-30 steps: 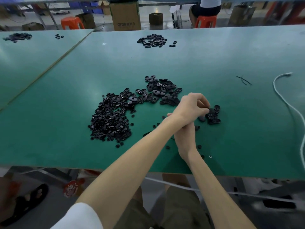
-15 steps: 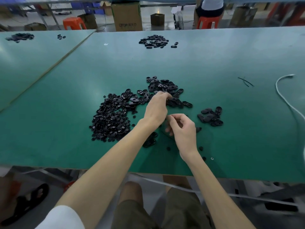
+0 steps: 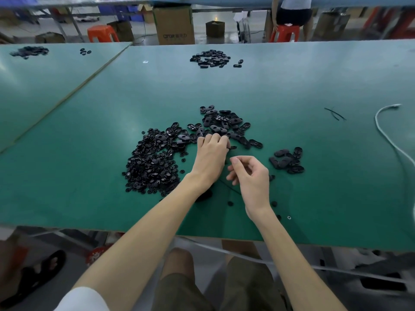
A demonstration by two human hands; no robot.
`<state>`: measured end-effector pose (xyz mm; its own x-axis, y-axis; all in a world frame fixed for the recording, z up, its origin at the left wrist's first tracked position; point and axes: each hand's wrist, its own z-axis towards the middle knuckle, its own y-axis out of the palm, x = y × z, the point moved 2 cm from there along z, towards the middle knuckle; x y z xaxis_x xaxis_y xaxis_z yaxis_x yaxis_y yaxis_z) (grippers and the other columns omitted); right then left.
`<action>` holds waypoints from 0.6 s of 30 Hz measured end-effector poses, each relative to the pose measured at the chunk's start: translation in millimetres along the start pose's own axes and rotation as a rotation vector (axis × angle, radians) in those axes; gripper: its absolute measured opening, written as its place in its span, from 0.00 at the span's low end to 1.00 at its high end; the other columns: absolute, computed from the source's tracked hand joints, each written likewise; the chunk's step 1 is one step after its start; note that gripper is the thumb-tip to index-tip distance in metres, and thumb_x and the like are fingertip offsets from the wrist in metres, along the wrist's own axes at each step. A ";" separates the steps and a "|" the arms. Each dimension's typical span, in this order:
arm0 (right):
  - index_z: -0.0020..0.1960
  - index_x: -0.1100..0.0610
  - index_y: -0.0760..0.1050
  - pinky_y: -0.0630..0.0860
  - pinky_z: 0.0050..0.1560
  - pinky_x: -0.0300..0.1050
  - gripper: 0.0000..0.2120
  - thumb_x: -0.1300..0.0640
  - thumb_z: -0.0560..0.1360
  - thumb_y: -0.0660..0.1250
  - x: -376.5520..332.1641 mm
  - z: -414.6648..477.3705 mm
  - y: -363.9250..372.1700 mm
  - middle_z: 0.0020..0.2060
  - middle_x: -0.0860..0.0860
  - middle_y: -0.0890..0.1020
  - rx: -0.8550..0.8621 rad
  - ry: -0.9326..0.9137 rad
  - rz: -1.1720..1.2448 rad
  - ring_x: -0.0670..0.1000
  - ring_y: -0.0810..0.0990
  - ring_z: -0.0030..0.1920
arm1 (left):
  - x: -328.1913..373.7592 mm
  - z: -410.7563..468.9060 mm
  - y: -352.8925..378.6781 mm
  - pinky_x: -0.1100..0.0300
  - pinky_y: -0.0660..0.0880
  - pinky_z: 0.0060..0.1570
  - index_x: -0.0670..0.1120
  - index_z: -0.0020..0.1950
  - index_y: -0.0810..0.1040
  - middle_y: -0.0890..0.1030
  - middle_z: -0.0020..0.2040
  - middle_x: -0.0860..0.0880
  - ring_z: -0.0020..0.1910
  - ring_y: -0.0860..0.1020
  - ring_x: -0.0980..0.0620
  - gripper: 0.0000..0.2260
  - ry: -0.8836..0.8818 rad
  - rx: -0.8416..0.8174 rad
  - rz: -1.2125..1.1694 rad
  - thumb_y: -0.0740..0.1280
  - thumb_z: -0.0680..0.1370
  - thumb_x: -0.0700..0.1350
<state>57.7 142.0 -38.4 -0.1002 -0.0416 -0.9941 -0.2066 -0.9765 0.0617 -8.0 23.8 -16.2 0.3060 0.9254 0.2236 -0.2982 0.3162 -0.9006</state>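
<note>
Head camera, looking down over a green counter [image 3: 292, 86]: my left grip [image 3: 211, 153] lies knuckles up, fingers curled down at the near edge of the pile of oval pieces [image 3: 224, 124]. It is clamped on one black oval piece [image 3: 232, 147], whose end pokes out to the right of the fingertips. My right grip [image 3: 251, 173] hovers just beside the left and nearer to me, close but apart from it. Its fingers are loosely curled, with thumb and forefinger drawn toward each other; whether they are together on something small I cannot tell.

Left of the left grip spreads a heap of small round pieces [image 3: 152, 167], its far edge running into the oval pile. Right of the right grip, a little apart, sits a small cluster of ovals [image 3: 287, 160]. A few loose round bits [image 3: 230, 203] lie on the counter by my right wrist. Well beyond both grips, near the counter's far edge, is another pile [image 3: 211, 58].

Far out to the right of the right grip a white cord [image 3: 386, 131] curves across the counter, with thin black strands [image 3: 334, 113] between it and the piles. Past the far edge stand a cardboard box [image 3: 174, 25] and a red stool [image 3: 284, 32] with a person seated on it.
</note>
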 end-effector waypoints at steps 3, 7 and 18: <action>0.51 0.56 0.81 0.77 0.34 0.42 0.03 0.59 0.83 0.69 0.0 0.0 -1.4 0.37 0.49 0.85 0.016 -0.002 0.013 0.49 0.83 0.33 | -2.3 -1.5 -9.5 0.54 0.63 0.62 0.46 0.58 0.79 0.80 0.55 0.49 0.58 0.74 0.48 0.05 -0.039 0.022 -0.181 0.65 0.84 0.42; 0.61 0.46 0.79 0.79 0.39 0.39 0.09 0.58 0.83 0.68 -0.7 0.3 -3.5 0.47 0.45 0.85 0.043 -0.003 0.067 0.49 0.85 0.37 | -7.0 -7.8 -25.7 0.65 0.73 0.52 0.45 0.53 0.81 0.82 0.49 0.49 0.49 0.79 0.54 0.03 -0.091 -0.045 -0.593 0.68 0.82 0.38; 0.51 0.55 0.84 0.78 0.37 0.40 0.03 0.59 0.81 0.72 0.7 0.2 -2.3 0.38 0.50 0.87 0.003 -0.015 0.023 0.48 0.83 0.36 | -29.5 -35.1 -39.9 0.65 0.78 0.46 0.52 0.50 0.84 0.85 0.44 0.56 0.41 0.83 0.57 0.05 -0.103 -0.175 -0.747 0.73 0.79 0.42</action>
<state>57.9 144.2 -39.2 -0.1199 -0.0610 -0.9909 -0.2071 -0.9746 0.0851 26.6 -23.4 0.0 0.2820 0.4970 0.8206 0.1039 0.8345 -0.5411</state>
